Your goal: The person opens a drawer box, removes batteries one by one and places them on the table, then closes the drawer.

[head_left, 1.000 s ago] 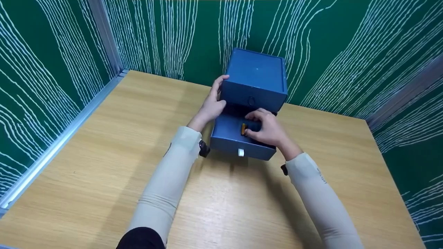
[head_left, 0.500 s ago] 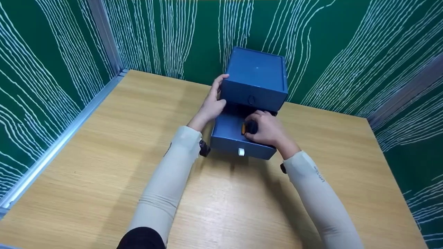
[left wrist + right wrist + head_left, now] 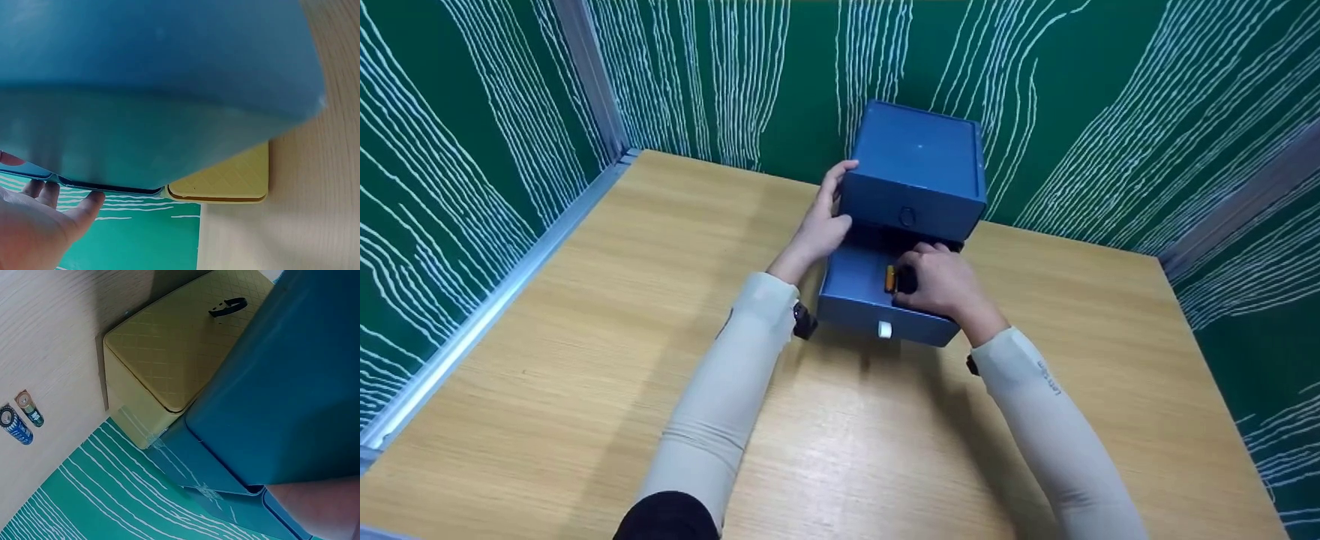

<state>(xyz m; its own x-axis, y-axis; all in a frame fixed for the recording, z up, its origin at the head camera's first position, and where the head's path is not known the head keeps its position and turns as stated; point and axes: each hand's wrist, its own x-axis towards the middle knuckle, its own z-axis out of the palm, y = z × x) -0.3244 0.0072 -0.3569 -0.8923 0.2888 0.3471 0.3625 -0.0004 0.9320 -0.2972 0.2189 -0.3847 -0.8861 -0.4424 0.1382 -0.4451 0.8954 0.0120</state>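
A stacked blue drawer unit [image 3: 919, 146] stands near the back wall, with its lower blue drawer [image 3: 847, 274] pulled out toward me. My left hand [image 3: 820, 229] rests along the unit's left side, fingers spread and a fingertip at the top edge; the left wrist view shows its fingertips [image 3: 93, 198] against the blue casing. My right hand [image 3: 943, 281] is inside the drawer, thumb and fingers curled about a small dark object [image 3: 907, 280]. A small orange piece [image 3: 890, 279] shows right beside it; what kind of object this is stays unclear.
Beneath the blue drawers sits a yellow drawer [image 3: 174, 343] with a black loop handle [image 3: 229, 307]. A blue battery [image 3: 16, 426] and a green-and-copper battery [image 3: 30, 409] lie on the wooden table [image 3: 780, 450]. A white tab [image 3: 885, 329] projects from the open drawer's front.
My right hand's fingers have drawn in around the dark object, and the hand has settled slightly within the drawer. The left hand and the unit stay in place.
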